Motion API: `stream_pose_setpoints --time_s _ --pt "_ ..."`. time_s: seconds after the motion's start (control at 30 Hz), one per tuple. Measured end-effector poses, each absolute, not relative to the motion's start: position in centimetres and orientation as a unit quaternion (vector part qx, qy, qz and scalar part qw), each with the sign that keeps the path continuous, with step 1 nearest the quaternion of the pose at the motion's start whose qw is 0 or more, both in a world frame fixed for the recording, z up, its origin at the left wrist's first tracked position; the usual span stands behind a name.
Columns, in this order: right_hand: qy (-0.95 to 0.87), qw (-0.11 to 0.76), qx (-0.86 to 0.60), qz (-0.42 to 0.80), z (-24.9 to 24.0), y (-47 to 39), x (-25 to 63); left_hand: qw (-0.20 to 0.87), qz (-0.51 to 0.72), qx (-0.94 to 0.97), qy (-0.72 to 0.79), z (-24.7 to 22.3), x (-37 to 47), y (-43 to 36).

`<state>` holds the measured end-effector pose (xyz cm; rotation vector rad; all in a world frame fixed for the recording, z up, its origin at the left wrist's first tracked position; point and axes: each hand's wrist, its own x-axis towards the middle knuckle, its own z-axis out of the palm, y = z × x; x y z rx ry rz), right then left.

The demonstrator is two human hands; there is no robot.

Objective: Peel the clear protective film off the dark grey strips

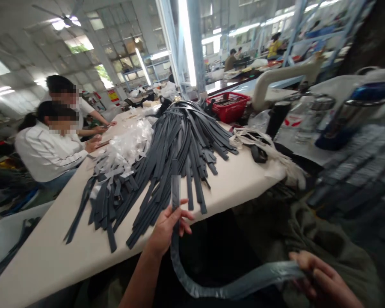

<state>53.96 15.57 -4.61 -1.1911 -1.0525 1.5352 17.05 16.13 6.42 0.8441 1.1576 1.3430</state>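
A long dark grey strap with a shiny, clear plastic covering hangs in a U-shaped curve between my hands. My left hand pinches it near the table's front edge, and a straight end stands up above the fingers. Low at the right, my right hand is closed on the strap's other end; its fingers are partly blurred. Behind the left hand, a large bundle of dark grey straps fans out over the pale table. Crumpled clear plastic sleeves lie left of the bundle.
Two people in white tops work along the table's left side. A red basket stands behind the bundle. Whitish strips, a plastic bottle and a blue flask are at the right. A white bin is at lower left.
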Motion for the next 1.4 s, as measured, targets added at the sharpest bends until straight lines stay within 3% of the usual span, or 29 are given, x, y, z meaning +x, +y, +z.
stream_pose_setpoints --time_s 0.07,0.13,0.3,0.53,0.8,1.0,1.23,1.4 --pt "-0.422 0.517 -0.396 0.631 -1.4 16.5 53.1 0.597 0.503 0.376 0.499 5.1 18.7 15.4" --pt "-0.45 0.524 -0.343 0.636 1.7 17.9 52.0 0.624 0.463 0.385 0.498 4.0 19.8 15.1" --pt "-0.617 0.466 -0.326 0.544 6.1 22.0 49.6 0.652 0.404 0.417 0.487 2.9 21.0 15.7" --pt "-0.623 0.429 -0.237 0.61 7.8 25.9 45.1 0.688 0.297 0.487 0.447 3.6 22.7 16.7" --pt "-0.608 0.487 -0.266 0.568 7.6 24.0 41.3 0.589 0.445 0.505 0.447 5.3 25.3 19.4" --pt "-0.615 0.567 -0.269 0.477 8.6 23.4 43.2 0.469 0.396 0.617 0.493 3.9 27.1 17.7" --pt "-0.571 0.596 -0.299 0.478 8.7 24.0 45.4 0.522 0.343 0.61 0.487 1.3 26.6 15.8" --pt "-0.593 0.53 -0.352 0.494 8.3 22.5 48.6 0.552 0.393 0.556 0.482 -2.4 25.2 15.9"
